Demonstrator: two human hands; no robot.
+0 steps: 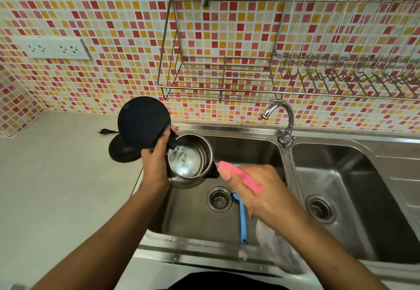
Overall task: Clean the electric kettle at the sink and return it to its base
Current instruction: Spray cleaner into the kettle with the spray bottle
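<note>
My left hand [154, 164] grips the handle of a steel electric kettle [193, 177], held over the left basin of the sink [238, 130]. Its black lid [143, 121] stands flipped open, and soapy water shows inside. My right hand [259, 194] holds a pink sponge [241, 176] just right of the kettle's black spout, apart from it. The round black kettle base [122, 153] rests on the counter behind my left hand, with its plug [104, 131] lying loose beside it.
The tap [284, 117] runs water into the gap between the two basins. A blue brush [242, 219] lies in the left basin near the drain [219, 198]. A wire dish rack [227, 78] hangs on the tiled wall; sockets [54, 49] sit at left.
</note>
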